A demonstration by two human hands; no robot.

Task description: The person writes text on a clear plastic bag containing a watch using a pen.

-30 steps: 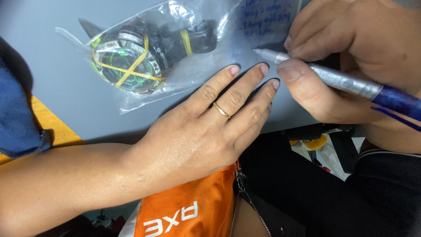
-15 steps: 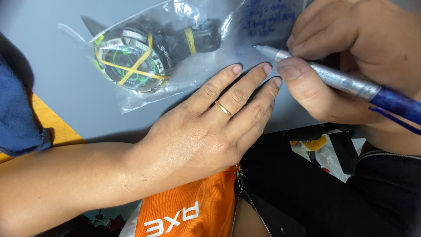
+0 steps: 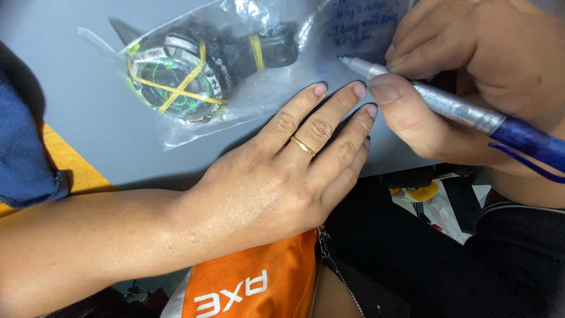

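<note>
Nearest the camera, at 6 o'clock, an orange fabric panel (image 3: 253,282) with a zipper is lying across the lap, and a blue cloth (image 3: 23,153) is draping in at 9 o'clock over a yellow strip (image 3: 67,168) of the surface. Just beyond, the left hand (image 3: 282,176) is lying flat and unclenched, a thin gold ring (image 3: 303,145) on one finger, its fingertips pressing down the near edge of a clear plastic bag (image 3: 265,94) on the grey table (image 3: 65,82). At 3 o'clock the right hand (image 3: 465,76) is gripping a silver and blue pen (image 3: 453,109) between thumb and fingers, the tip resting on the bag's white label patch (image 3: 368,29) at 1 o'clock. Several lines of blue handwriting are already showing on that patch, and the pen tip is sitting below and to the left of them, so the labelling is judged to be well under way but not finished; whether more lines are needed cannot be told. Farthest off, at 11 o'clock, a dark wristwatch (image 3: 194,70) bound with crossed yellow rubber bands (image 3: 182,85) is lying sealed inside the bag, apart from both hands
</note>
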